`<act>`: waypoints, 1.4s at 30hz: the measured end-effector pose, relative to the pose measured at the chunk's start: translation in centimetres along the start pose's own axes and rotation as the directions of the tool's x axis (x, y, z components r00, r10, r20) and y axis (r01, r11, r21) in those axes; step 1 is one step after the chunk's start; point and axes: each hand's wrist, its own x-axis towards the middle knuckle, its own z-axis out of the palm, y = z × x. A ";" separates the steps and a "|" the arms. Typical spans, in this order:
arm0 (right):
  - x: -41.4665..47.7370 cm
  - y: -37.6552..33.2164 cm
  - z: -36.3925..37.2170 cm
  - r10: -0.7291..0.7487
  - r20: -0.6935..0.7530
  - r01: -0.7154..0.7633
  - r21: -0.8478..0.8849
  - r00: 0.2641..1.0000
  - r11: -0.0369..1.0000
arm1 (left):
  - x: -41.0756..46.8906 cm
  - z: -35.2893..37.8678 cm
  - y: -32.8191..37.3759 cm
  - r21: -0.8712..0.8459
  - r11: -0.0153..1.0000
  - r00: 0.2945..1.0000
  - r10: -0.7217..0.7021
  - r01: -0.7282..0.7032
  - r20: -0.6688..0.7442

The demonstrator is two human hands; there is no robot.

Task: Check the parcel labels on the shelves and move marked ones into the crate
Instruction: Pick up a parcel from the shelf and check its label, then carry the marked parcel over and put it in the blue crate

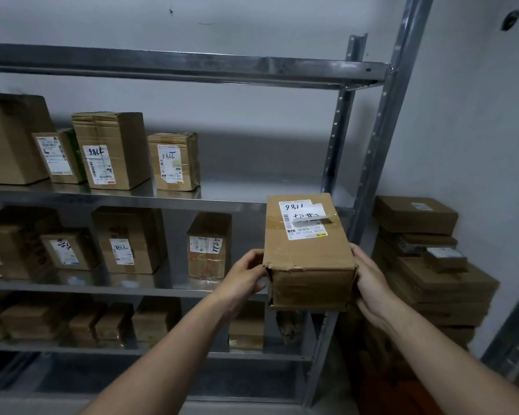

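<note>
One parcel was held up in front of the right end of the rack, level with the two middle shelves and apparently clear of both. Its long axis ran straight away from the person, with the near end between the hands and the far end toward the shelves. Its label faced up at the far end, with handwritten figures and a white slip taped across it.

The left hand curled round the near left corner. The right hand gripped the right side, its fingers tucked under. Both were on the parcel, so neither was the nearer.

No crate showed clearly. A dim orange shape low on the right may have been it, but the light was too poor to tell. If so, the carry would go down and to the right.

By count there were two hands and one held parcel. Four parcels stood on the upper stocked shelf and four on the one below. Several more on the lowest shelf were too dark to count. A stack of boxes stood beside the rack.
</note>
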 end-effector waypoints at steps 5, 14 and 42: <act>0.0 -0.2 0.3 -0.017 -0.012 0.018 0.043 1.000 0.999 | 0.1 -0.2 0.1 -0.009 0.995 0.995 0.100 -0.100 -0.005; -0.5 -0.2 0.7 -0.037 -0.008 0.037 0.105 0.999 0.994 | -0.1 -1.2 0.0 -0.136 0.987 0.996 0.089 -0.090 -0.014; -7.8 16.4 46.9 0.316 0.601 -0.335 -0.085 0.734 0.938 | -23.8 -38.0 -10.7 -0.193 0.980 0.685 -0.169 0.043 -0.708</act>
